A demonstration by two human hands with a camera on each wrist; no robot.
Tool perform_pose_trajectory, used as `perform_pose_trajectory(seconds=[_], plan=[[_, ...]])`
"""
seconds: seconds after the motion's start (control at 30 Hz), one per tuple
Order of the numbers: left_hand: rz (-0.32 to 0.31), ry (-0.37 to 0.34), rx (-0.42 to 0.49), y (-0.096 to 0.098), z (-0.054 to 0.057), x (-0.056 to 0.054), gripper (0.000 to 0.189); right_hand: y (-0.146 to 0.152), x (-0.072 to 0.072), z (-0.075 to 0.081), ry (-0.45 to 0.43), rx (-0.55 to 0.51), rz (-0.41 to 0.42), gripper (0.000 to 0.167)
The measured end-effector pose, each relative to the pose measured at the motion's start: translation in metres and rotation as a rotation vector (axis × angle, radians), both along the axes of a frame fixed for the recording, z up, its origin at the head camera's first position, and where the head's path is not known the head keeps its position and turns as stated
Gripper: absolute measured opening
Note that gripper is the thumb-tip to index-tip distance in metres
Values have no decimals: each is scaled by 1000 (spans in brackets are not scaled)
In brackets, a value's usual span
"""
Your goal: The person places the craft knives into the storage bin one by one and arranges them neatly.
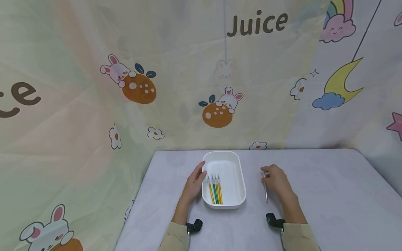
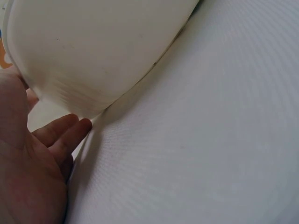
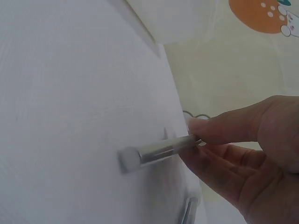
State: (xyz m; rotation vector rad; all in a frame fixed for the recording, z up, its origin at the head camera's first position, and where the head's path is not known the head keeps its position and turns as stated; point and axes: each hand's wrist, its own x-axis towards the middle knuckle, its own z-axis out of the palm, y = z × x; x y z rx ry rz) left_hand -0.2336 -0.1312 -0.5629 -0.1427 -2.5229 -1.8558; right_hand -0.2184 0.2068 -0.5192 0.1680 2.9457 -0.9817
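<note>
My left hand (image 1: 194, 184) grips the left side of a white tray (image 1: 241, 183), thumb at the rim. In the left wrist view its fingers (image 2: 70, 133) lie against the outer wall. Several thin yellow and green sticks (image 1: 215, 191) with pale pointed tops lie in the tray's left part. To the right of the tray my right hand (image 1: 276, 178) pinches a slim silver rod (image 3: 163, 150) between thumb and fingertips. Its round, pale end faces the right wrist camera. A second silver piece (image 3: 189, 212) shows at the bottom of that view.
Everything is on a table (image 1: 329, 188) with a pale cloth, its far edge close behind the tray. A printed curtain (image 1: 176, 115) with rabbits and oranges hangs at the back and left. Black cameras are strapped to both wrists.
</note>
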Motion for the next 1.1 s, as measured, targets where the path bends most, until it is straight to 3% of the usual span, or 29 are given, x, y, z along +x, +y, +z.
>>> perform_pose_trajectory(seconds=[0.27,0.73,1.1], plan=[[-6,12,-1,0,0,0,47,-3,0,0,47,-12,13,48],[-4,-3,-1,-1,1,0,46,-9,3,11,207,-200,-11,48],[-12,2,4,-1,0,1,47,-13,4,14,204,-238,16,46]])
